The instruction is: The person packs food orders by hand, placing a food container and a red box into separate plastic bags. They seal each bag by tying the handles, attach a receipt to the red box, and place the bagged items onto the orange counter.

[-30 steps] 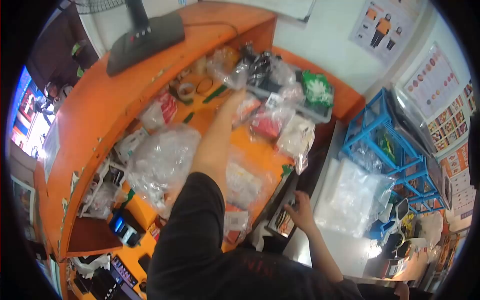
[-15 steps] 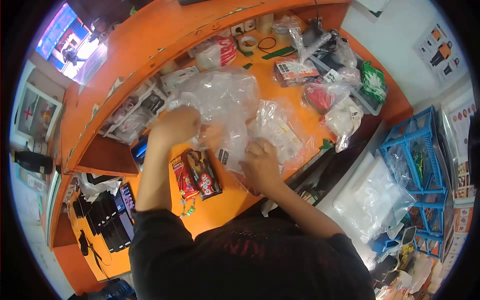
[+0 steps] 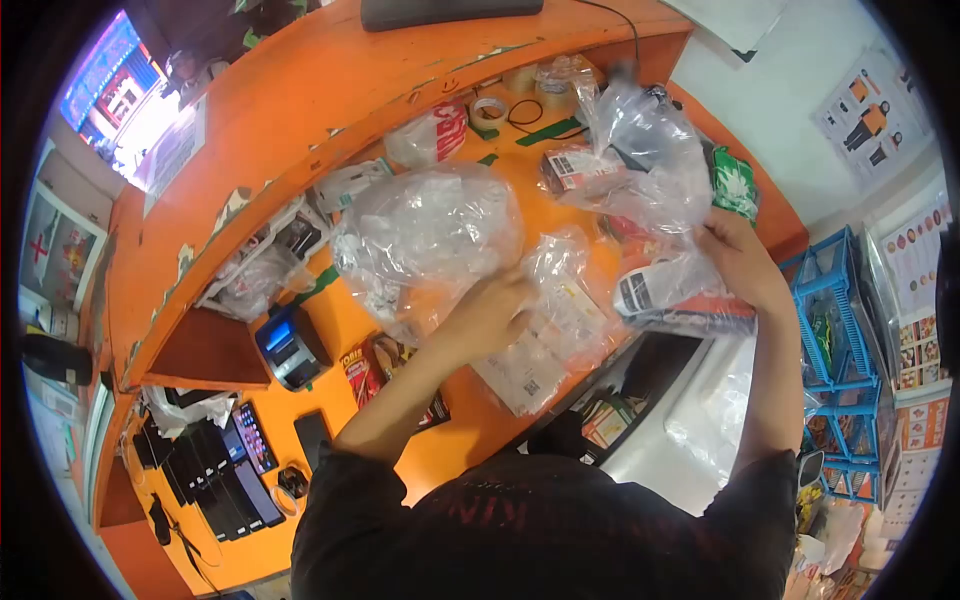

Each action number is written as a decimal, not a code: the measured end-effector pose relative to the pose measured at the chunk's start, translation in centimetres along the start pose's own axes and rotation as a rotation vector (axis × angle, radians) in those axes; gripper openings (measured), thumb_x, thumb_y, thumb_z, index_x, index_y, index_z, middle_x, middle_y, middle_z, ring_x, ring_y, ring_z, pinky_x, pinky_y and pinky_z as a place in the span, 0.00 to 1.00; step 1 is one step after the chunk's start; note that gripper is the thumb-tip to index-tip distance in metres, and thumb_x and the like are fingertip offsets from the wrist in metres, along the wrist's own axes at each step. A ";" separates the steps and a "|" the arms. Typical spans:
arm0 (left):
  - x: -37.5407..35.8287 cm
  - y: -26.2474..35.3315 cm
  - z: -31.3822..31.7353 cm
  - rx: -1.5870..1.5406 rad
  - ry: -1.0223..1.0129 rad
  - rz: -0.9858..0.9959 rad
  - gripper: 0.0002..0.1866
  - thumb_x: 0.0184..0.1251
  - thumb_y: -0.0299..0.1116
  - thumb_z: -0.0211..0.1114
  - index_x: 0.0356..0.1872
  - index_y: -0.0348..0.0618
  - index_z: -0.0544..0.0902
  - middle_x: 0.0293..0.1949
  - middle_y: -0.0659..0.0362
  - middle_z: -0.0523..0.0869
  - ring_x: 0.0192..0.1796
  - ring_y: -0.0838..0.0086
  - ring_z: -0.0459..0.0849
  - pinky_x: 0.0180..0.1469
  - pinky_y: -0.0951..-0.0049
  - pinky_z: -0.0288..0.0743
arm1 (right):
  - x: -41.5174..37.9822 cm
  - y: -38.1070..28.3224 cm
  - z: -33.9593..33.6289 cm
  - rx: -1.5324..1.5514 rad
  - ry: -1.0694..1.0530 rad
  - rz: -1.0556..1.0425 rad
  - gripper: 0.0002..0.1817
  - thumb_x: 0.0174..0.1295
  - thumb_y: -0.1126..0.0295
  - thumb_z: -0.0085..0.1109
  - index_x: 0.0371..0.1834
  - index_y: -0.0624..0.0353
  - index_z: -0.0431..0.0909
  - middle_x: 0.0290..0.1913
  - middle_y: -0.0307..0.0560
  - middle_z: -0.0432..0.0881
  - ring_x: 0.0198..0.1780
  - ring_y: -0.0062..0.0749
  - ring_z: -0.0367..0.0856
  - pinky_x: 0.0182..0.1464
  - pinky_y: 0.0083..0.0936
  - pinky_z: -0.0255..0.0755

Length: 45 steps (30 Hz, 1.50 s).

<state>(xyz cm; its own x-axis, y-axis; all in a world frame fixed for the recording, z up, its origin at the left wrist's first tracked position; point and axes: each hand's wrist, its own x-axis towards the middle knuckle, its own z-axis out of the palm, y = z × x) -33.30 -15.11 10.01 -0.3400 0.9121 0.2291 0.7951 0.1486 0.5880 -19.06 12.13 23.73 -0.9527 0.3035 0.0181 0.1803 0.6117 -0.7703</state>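
My left hand is closed, its fingers curled between a large bundle of clear plastic bags and a flat clear packet with a white label. Whatever those fingers hold is too small or hidden to name. At the right, my right hand grips a clear plastic bag, which stands up puffed and partly blurred. Below that bag's puffed part lies a packet with a white label and red and dark colours. A red snack pack lies partly behind my left forearm.
A small dark printer, a dark phone and rows of black devices are at the left. Tape rolls and a green packet lie farther back. Blue racks stand at the right.
My right hand has moved right and up from the labelled packet and now holds a bag with a packet. My left hand has moved right and down from the bag bundle.
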 end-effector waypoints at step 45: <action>-10.0 -1.6 7.3 0.301 -0.162 -0.260 0.31 0.45 0.45 0.69 0.51 0.44 0.70 0.43 0.52 0.73 0.51 0.59 0.70 0.55 0.58 0.59 | 3.0 13.1 21.7 -0.375 -0.149 0.214 0.48 0.50 0.35 0.50 0.64 0.65 0.58 0.62 0.62 0.65 0.62 0.56 0.63 0.63 0.41 0.56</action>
<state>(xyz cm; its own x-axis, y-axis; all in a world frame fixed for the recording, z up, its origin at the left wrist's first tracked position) -27.49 -21.69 1.11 -0.4848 0.8739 -0.0357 0.8124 0.4650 0.3518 -24.83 5.20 -0.10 -0.9042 0.3601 -0.2297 0.4270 0.7771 -0.4624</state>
